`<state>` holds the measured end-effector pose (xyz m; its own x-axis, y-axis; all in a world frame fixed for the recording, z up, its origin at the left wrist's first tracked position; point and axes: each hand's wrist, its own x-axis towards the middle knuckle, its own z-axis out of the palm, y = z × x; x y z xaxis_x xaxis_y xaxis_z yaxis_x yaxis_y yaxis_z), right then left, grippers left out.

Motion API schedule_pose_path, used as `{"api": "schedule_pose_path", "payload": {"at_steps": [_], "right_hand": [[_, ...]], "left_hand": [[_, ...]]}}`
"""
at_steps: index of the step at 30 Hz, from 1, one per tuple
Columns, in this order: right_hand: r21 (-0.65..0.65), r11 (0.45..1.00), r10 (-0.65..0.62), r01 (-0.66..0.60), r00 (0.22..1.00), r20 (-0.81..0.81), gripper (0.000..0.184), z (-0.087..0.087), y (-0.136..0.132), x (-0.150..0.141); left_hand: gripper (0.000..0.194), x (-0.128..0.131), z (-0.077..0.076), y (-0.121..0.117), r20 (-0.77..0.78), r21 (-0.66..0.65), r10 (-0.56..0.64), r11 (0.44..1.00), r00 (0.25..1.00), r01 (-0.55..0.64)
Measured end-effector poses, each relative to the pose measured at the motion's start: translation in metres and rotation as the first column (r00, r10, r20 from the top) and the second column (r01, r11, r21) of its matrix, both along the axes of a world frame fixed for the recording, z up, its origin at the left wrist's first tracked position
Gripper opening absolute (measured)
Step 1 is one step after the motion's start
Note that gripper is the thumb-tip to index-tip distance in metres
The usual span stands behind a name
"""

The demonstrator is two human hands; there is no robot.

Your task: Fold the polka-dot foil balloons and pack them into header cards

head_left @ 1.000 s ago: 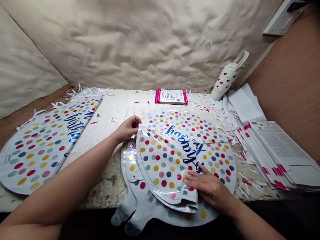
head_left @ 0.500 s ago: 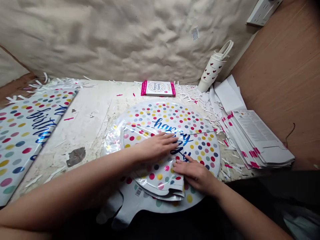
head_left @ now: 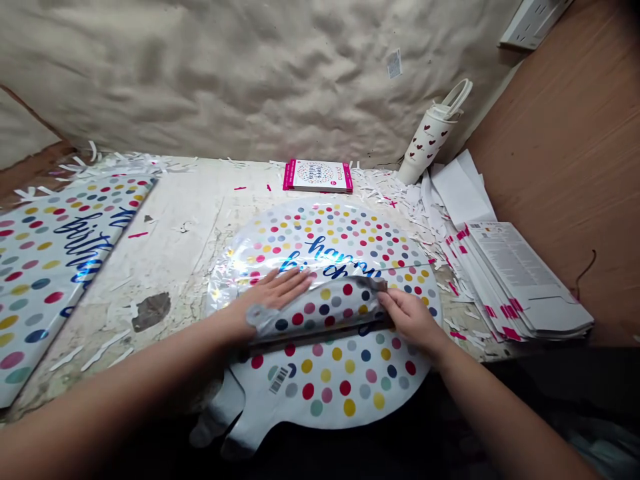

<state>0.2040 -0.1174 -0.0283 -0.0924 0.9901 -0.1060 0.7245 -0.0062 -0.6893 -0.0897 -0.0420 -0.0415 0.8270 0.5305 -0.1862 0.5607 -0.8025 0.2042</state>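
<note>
A balloon (head_left: 325,393) lies flat in the middle of the counter (head_left: 185,267), its tail hanging past the front edge. A second balloon (head_left: 60,267) lies along the left edge, running off toward the front left corner. A packet (head_left: 317,176) sits at the back edge, behind the middle balloon. A rolled-up bag (head_left: 425,143) stands in the back right corner, and a stack of flat cartons (head_left: 520,280) lies along the right edge, with paper scraps (head_left: 395,197) between them and the middle balloon.

Far wall lined with crumpled cream paper (head_left: 250,80), small label (head_left: 395,64) stuck on it. Brown wood panel (head_left: 545,153) on right, white wall socket (head_left: 533,23) far right. Worn, stained white worktop (head_left: 185,220) below. Brown wood ledge (head_left: 30,160) far left.
</note>
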Motion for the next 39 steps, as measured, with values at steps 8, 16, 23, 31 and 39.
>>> {"api": "schedule_pose_path", "payload": {"at_steps": [8, 16, 23, 31, 39], "right_hand": [[-0.166, 0.985, -0.006, 0.05, 0.966, 0.257, 0.042, 0.006, 0.051, -0.029], [0.125, 0.99, -0.011, -0.063, 0.856, 0.517, 0.037, 0.02, 0.017, -0.048], [0.234, 0.744, 0.238, -0.625, 0.576, 0.782, 0.042, 0.0, -0.008, -0.045], [0.658, 0.327, 0.287, -0.679, 0.734, 0.615, 0.02, 0.009, -0.052, -0.044], [0.421, 0.905, 0.028, -0.055, 0.997, 0.07, 0.091, -0.029, -0.057, -0.003]], "left_hand": [[0.045, -0.05, 0.034, -0.038, 0.405, 0.252, 0.4, 0.815, 0.822, -0.521], [0.065, 0.025, -0.002, -0.102, 0.102, 0.203, 0.101, 0.972, 0.99, -0.12], [0.066, 0.014, 0.0, -0.098, 0.098, 0.184, 0.096, 0.976, 0.99, -0.113], [0.047, 0.04, 0.013, -0.084, -0.047, 0.223, 0.254, 0.945, 0.966, -0.237], [0.048, 0.037, -0.001, -0.075, 0.197, 0.086, -0.027, 0.996, 0.98, 0.01]]}}
